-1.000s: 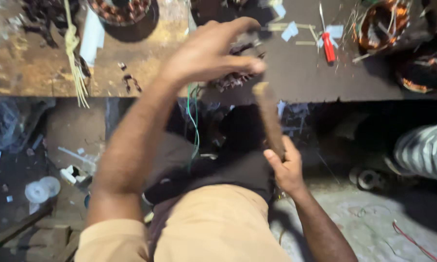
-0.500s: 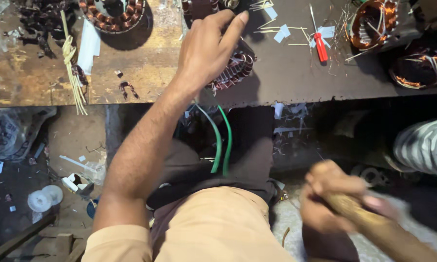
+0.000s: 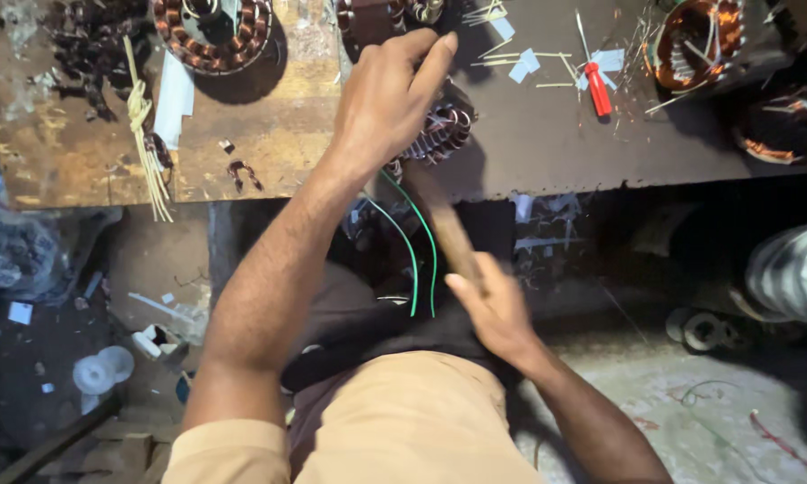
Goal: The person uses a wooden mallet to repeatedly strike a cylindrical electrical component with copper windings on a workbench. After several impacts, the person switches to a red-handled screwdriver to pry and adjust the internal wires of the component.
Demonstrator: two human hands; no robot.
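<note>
A copper coil (image 3: 439, 130) at the desk (image 3: 547, 143) edge is pressed under the left hand (image 3: 390, 99). A wooden handle (image 3: 444, 224) is clasped in the right hand (image 3: 493, 309)'s grip at five o'clock. A red screwdriver (image 3: 598, 88) lies at two o'clock; green wires (image 3: 417, 246) hang below.

Worn, stained workbench (image 3: 63, 134) above; dim littered floor (image 3: 744, 403) below; light low, warm.
</note>
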